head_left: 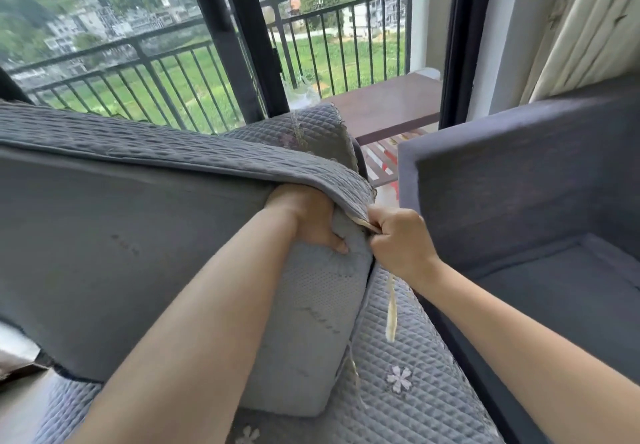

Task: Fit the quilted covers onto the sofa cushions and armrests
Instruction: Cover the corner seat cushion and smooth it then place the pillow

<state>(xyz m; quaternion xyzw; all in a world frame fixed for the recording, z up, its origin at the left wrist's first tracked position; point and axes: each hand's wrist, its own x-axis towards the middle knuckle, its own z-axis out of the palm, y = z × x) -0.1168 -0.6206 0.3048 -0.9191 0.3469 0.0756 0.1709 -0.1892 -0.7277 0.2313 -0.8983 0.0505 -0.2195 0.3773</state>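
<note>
We see left hand [308, 218] grip cushion [304, 322] corner, knuckles hidden under quilted cover [173, 142]; right hand [398, 236] pinches tie [391, 305].

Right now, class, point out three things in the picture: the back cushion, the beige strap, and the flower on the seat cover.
back cushion [311, 339]: head view, on its pale dotted end face.
beige strap [391, 312]: head view, on the loose hanging length.
flower [399, 378]: head view, on the centre of its petals.
</note>
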